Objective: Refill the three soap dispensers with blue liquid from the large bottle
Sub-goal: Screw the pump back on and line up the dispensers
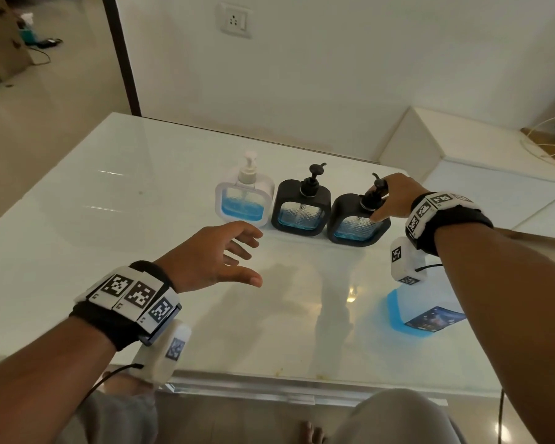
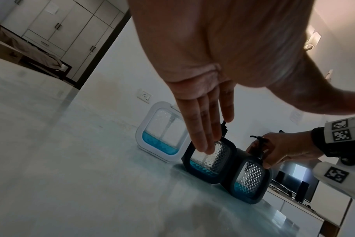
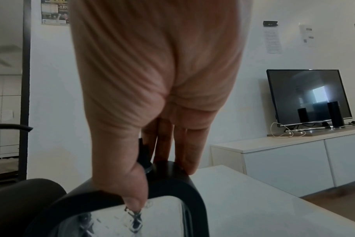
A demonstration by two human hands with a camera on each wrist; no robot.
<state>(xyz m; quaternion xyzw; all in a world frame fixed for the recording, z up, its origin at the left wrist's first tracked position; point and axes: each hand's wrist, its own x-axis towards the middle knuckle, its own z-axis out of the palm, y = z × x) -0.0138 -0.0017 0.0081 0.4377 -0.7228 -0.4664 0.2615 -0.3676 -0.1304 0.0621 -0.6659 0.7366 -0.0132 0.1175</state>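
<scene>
Three square soap dispensers stand in a row on the glass table (image 1: 125, 225), each with a little blue liquid at the bottom: a white dispenser (image 1: 244, 200), a middle black dispenser (image 1: 302, 209) and a right black dispenser (image 1: 354, 225). My right hand (image 1: 382, 200) grips the top of the right black dispenser (image 3: 172, 184), thumb (image 3: 134, 200) on its front, fingers behind its pump. My left hand (image 1: 250, 257) hovers open above the table in front of the row, holding nothing. The large bottle (image 1: 423, 312) of blue liquid stands near right, partly hidden under my right forearm.
A low white cabinet (image 1: 494, 177) with cables on it stands to the right of the table, and it carries a television (image 3: 308, 97). The wall runs just behind the dispensers. The table's front edge (image 1: 269, 384) is close to my knees.
</scene>
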